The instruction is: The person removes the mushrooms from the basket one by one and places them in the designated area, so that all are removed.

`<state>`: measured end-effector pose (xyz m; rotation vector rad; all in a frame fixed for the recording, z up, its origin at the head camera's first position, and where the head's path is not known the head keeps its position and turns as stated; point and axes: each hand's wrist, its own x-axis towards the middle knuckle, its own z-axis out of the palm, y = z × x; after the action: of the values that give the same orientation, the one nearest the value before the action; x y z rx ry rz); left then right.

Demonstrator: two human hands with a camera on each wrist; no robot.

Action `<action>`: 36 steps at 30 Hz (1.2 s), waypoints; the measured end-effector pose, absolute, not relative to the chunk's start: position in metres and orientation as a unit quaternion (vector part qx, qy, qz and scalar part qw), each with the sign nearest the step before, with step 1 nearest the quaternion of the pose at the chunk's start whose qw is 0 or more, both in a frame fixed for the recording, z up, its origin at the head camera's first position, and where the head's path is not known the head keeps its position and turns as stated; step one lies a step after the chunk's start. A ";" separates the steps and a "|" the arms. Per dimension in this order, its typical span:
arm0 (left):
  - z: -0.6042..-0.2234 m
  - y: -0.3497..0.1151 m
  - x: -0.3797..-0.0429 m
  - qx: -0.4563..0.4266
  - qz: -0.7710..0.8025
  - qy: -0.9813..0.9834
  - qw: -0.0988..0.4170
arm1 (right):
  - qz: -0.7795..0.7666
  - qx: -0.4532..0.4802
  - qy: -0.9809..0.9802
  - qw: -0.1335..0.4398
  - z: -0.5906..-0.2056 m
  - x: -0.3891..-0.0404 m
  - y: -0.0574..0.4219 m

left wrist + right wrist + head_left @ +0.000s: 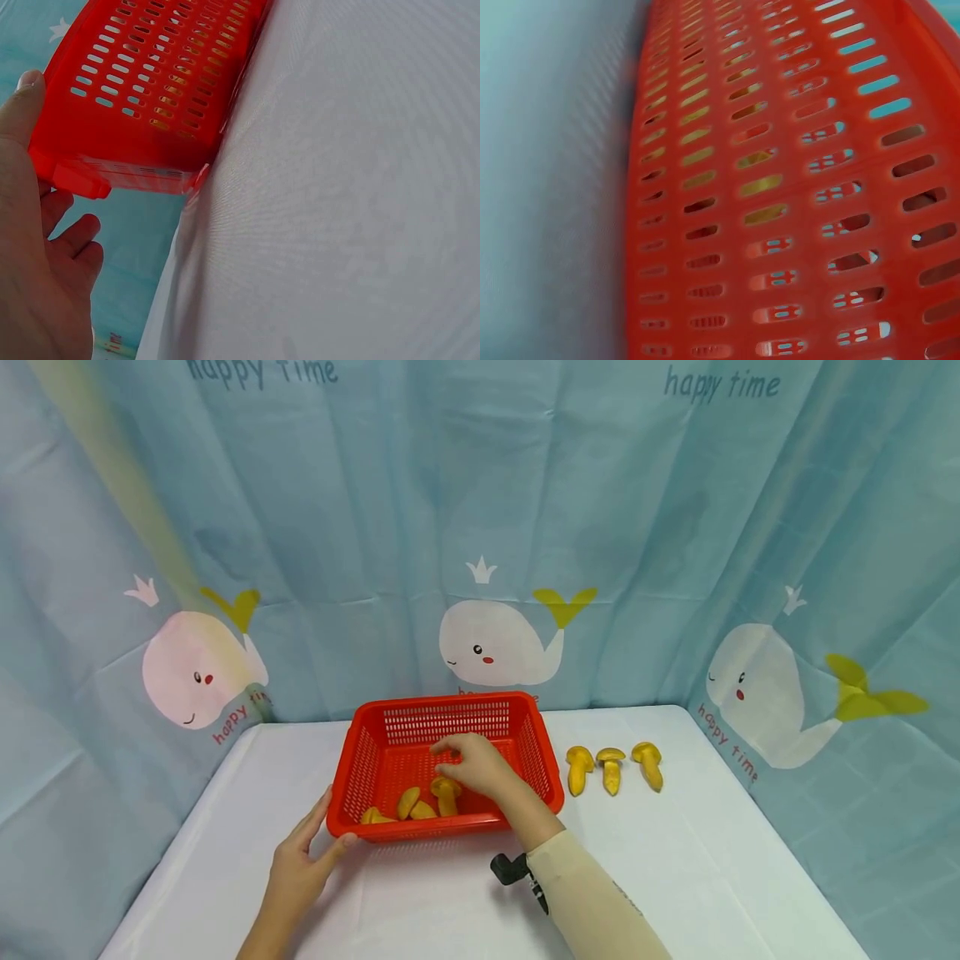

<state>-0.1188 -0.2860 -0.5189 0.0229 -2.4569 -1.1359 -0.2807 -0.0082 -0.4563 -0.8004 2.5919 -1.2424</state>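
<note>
A red slotted basket (pixel 536 814) stands on the white table. My left hand (pixel 295 864) grips its front left corner; in the left wrist view the thumb (pixel 26 101) lies against the rim. Over the basket floor hovers my right hand (pixel 480 764), thumb and index finger apart, with nothing visible held between them. Just below the thumb is a yellow mushroom (pixel 447 795). Several more mushrooms, one of them a yellow mushroom (pixel 408 802), lie along the basket's front wall. In the right wrist view the slotted basket wall (pixel 795 180) hides most of the right hand.
Three yellow mushrooms stand in a row on the table right of the basket: a left one (pixel 578 770), a middle one (pixel 611 770) and a right one (pixel 648 765). A blue curtain (pixel 360 552) with whale prints hangs behind and on both sides of the white table (pixel 420 902).
</note>
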 end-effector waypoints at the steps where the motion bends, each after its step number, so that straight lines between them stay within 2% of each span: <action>1: -0.519 -0.286 -0.119 0.007 -0.410 -0.886 0.215 | -0.415 -0.266 0.866 0.083 -0.456 -0.281 -0.008; 8: -0.520 -0.285 -0.120 0.016 -0.406 -0.888 0.214 | -0.417 -0.255 0.864 0.119 -0.456 -0.280 -0.011; 29: -0.519 -0.284 -0.120 0.023 -0.399 -0.893 0.206 | -0.338 -0.247 0.898 0.135 -0.461 -0.282 -0.011; 36: -0.520 -0.285 -0.120 0.017 -0.398 -0.892 0.214 | -0.349 -0.239 0.892 0.158 -0.463 -0.283 -0.010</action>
<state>-0.1202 -0.2847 -0.5198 0.0470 -2.4758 -1.1037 -0.2831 -0.0104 -0.4628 -0.6828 2.5529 -0.9990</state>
